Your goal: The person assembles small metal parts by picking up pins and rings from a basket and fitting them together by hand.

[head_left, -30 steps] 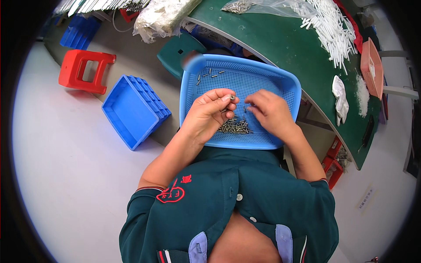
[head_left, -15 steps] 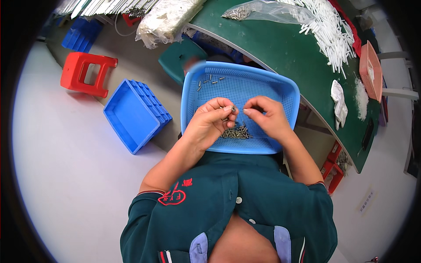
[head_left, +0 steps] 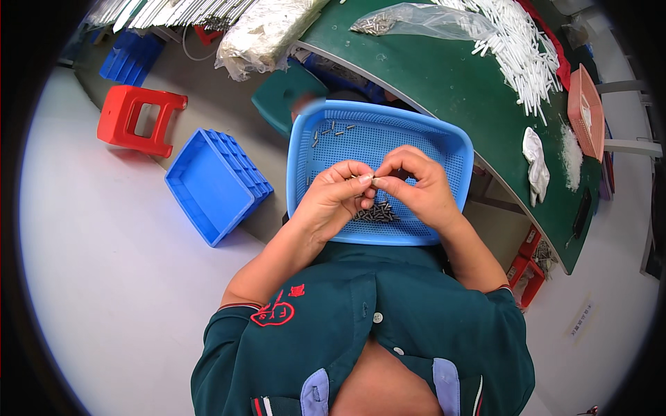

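Observation:
My left hand [head_left: 339, 196] and my right hand [head_left: 420, 186] meet fingertip to fingertip above a blue perforated plastic basket [head_left: 295, 149]. The left thumb and forefinger pinch a small metal piece; the fingers hide most of it, so its exact kind does not show. Against it press the thumb and forefinger of my right hand, closed; whether they hold a second piece I cannot make out. Beneath the hands lies a pile of small metal pins [head_left: 377, 213] in the basket. A few loose metal pins [head_left: 339, 132] are scattered at the basket's far left.
A green table [head_left: 444, 76] at right bears many white sticks [head_left: 517, 52], a plastic bag of metal pieces [head_left: 378, 24], a white glove [head_left: 535, 163] and a pink basket [head_left: 586, 114]. Blue crates [head_left: 211, 187], a red stool [head_left: 135, 121] and a green stool [head_left: 281, 97] stand left.
My right hand has moved left, bringing its fingertips against those of my left hand. The left hand stays almost in place, still pinching the small metal piece.

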The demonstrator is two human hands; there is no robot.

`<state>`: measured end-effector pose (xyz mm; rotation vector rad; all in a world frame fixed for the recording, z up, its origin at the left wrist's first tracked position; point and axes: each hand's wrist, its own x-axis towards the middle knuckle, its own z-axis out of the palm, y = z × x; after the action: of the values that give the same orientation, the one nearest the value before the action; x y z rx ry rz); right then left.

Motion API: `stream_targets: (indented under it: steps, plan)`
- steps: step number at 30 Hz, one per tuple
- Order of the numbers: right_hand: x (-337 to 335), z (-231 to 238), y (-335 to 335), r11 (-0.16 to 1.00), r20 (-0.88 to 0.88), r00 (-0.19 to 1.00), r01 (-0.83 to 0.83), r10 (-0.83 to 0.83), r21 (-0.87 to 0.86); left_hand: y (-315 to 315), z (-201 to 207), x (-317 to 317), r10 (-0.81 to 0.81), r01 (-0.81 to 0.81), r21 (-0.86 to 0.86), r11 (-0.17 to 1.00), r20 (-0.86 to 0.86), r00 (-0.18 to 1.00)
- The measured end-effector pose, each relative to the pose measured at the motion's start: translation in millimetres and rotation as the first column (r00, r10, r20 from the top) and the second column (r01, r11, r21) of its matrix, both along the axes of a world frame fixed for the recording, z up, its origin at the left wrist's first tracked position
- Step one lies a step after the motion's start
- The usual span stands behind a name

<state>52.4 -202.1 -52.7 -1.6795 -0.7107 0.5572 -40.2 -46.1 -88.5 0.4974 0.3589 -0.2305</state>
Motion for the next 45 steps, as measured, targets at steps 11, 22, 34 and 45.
stream_targets:
  steps: [11,22,34,45]
  plan:
    - [3.2,8.0,5.8,0.999,0.248,0.969,-0.007,0.015,-0.034,3.0,3.6,3.6,-0.025,0.026,-0.028,0.999,0.039,0.999]
    - [3.0,-20.5,-3.9,0.955,0.549,0.821,0.015,0.158,-0.297,14.7,0.3,5.6,0.079,-0.077,-0.023,0.997,0.075,0.994]
    - [-25.9,-45.5,5.3,0.851,0.738,0.532,0.062,0.415,-0.522,11.3,-2.7,3.5,0.072,-0.070,-0.036,0.997,0.053,0.996]
    - [-3.5,0.9,-2.6,0.996,-0.261,0.961,0.089,-0.088,-0.007,2.7,-1.4,-1.5,0.016,-0.014,-0.059,0.998,0.031,0.999]
